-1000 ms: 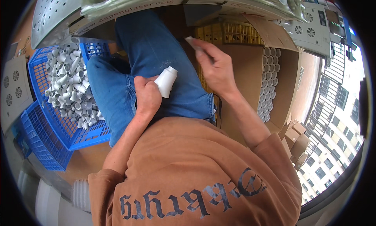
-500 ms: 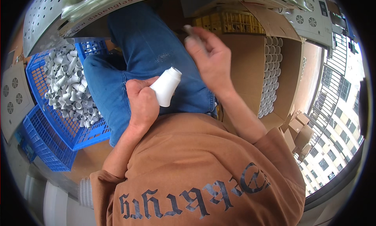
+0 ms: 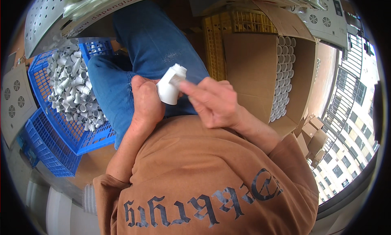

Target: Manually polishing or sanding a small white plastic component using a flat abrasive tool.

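A white tapered plastic cup (image 3: 168,95) with a narrower stepped neck is tilted above my lap, its neck pointing up and away. My left hand (image 3: 147,99) is closed around its left side, fingers partly hidden behind the cup. My right hand (image 3: 216,102) is closed, and its leading fingers reach the cup's side just below the neck. A small greyish-white piece (image 3: 176,80) shows at those fingertips against the cup, too blurred by motion to name.
At left, a blue plastic crate (image 3: 77,147) holds many loose white tapered parts, with another blue crate (image 3: 51,149) beside it. At right, a cardboard box (image 3: 249,68) contains stacked rows of white cups (image 3: 282,78). A yellow crate (image 3: 215,47) and a metal bench edge (image 3: 102,23) lie beyond.
My right hand has come down and toward me from beyond the cup, bringing the small greyish piece against the cup's side. My left hand still grips the cup in nearly the same place.
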A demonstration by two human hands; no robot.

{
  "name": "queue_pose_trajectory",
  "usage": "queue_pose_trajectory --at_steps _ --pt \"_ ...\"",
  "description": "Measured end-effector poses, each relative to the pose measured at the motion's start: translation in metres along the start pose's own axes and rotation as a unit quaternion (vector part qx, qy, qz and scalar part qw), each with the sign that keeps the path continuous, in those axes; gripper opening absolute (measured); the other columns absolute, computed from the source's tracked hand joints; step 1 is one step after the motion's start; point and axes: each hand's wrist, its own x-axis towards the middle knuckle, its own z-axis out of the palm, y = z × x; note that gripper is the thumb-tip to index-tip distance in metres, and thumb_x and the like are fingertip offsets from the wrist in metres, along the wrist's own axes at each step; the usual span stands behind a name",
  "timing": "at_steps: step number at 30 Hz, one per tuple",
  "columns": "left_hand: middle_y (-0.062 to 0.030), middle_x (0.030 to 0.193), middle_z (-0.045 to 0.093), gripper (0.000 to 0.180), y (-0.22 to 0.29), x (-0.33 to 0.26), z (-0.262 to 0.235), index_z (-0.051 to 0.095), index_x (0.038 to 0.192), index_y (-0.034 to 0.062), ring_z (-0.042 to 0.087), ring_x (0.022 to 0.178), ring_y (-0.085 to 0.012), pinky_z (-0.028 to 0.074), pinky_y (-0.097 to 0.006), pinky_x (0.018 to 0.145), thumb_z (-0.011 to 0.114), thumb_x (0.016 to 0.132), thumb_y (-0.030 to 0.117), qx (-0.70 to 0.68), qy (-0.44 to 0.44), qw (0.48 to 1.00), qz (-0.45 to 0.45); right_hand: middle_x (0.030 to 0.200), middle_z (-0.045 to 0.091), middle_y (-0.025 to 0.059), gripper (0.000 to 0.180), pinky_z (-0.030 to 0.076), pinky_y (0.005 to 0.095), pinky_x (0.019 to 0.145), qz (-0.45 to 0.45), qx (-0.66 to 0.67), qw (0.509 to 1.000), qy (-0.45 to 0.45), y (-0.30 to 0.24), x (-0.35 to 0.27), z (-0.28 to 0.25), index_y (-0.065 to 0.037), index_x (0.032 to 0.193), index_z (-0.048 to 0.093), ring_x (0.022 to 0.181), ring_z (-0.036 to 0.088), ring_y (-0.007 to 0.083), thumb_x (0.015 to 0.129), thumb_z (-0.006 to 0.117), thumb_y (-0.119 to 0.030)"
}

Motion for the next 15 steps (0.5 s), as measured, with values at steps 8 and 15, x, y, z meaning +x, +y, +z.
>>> queue_pose_trajectory --at_steps 8,15 --pt "-0.0165 0.065 0.063 0.03 -0.015 0.008 -0.004 0.064 0.067 -0.0127 0.059 0.054 -0.0202 0.046 -0.031 0.049 0.038 0.071 0.002 0.1 0.096 0.99 0.033 0.064 0.046 0.005 0.047 0.037 0.029 0.04 0.052 -0.037 0.997 -0.033 -0.004 0.0 0.01 -0.003 0.122 0.062 0.047 0.046 0.0167 0.076 0.064 0.008" --pt "-0.0124 0.062 0.063 0.028 -0.031 0.012 -0.014 0.066 0.066 -0.0125 0.058 0.054 -0.0161 0.044 -0.032 0.05 0.041 0.071 -0.001 0.179 0.064 0.964 0.186 0.066 0.048 0.0066 0.048 0.038 0.0303 0.042 0.095 -0.028 0.993 -0.06 -0.005 -0.006 0.011 0.0 0.123 0.06 0.049 0.047 0.018 0.076 0.062 0.009"
